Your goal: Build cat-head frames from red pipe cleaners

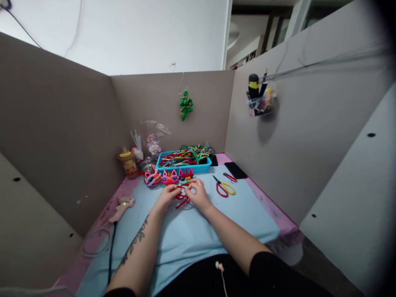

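Note:
My left hand [168,195] and my right hand [198,193] meet over the light blue mat [192,231], fingers pinched on a bent red pipe cleaner [182,199] that lies between them. Just beyond my hands stand three small colourful pipe-cleaner figures [168,178] with pointed ears. Behind those sits a blue tray [184,165] heaped with pipe cleaners in many colours. Red-and-yellow scissors [225,187] lie to the right of my right hand.
A pink glue gun [122,206] with its cord lies at the left edge. A dark phone [235,170] lies at the right. A jar [128,164] stands in the back left corner. Grey partition walls enclose the desk; a green ornament [186,105] and a pen holder [260,103] hang on them.

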### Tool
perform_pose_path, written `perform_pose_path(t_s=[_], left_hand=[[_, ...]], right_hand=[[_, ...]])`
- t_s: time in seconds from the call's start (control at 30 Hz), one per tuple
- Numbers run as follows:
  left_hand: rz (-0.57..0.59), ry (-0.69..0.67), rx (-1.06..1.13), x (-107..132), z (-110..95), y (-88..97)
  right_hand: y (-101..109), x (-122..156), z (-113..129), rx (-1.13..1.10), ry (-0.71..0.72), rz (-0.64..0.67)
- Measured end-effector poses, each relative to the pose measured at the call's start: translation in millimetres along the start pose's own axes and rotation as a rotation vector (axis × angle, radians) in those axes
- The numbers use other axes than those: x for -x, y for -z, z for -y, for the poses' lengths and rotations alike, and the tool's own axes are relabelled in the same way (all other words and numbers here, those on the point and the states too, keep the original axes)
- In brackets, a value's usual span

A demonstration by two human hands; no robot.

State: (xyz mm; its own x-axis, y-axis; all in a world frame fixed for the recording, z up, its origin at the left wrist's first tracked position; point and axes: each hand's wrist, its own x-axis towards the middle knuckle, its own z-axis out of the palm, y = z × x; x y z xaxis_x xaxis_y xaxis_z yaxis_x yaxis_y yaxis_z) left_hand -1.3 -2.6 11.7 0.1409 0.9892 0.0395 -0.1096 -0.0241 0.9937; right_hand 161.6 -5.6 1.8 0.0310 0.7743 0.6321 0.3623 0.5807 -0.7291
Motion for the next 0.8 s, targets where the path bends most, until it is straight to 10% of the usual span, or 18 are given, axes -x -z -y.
perform_pose_path(t_s=[0.8], left_hand=[[-0.097,0.037,0.165,4,-6,-13.4]], right_hand=[[-6,10,7,0.359,0.392,-0.028]])
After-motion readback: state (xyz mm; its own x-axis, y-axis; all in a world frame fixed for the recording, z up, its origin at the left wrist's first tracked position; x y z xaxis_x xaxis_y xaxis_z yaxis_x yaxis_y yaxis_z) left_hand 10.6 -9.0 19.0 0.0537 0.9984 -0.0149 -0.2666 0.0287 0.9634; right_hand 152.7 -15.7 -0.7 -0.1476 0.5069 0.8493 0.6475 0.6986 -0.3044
